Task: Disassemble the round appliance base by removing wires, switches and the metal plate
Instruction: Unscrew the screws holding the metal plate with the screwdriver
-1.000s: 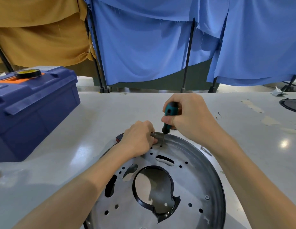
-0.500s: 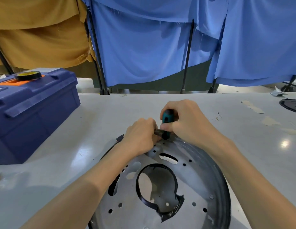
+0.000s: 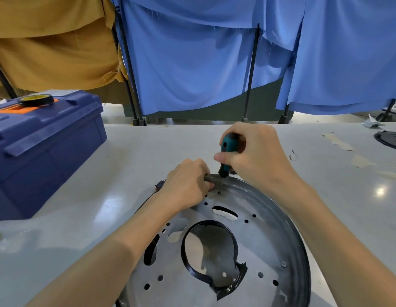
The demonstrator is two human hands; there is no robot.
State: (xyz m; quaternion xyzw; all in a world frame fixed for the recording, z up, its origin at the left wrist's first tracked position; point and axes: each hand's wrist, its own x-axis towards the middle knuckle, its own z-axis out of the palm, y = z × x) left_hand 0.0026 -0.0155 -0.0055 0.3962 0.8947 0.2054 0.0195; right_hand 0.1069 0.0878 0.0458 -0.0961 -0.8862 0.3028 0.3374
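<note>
The round appliance base (image 3: 270,235), a grey metal plate with many holes and a black-rimmed middle opening, lies on the table in front of me. My left hand (image 3: 186,185) grips its far rim, thumb side pressed on the metal. My right hand (image 3: 254,154) is closed around a teal-handled screwdriver (image 3: 228,154), held nearly upright, with its thin tip set in a small hole just inside the far rim. A black wire with a small red-and-black switch (image 3: 159,185) pokes out from under the base to the left of my left hand.
A dark blue toolbox (image 3: 44,142) with a yellow-and-black tape roll (image 3: 35,99) on its lid stands at the left. Another dark round part (image 3: 389,139) lies at the table's far right edge. Blue and mustard cloths hang behind the table.
My right hand has lifted a little, so the teal handle and thin shaft show again above the hole. The left hand keeps its hold on the rim.
</note>
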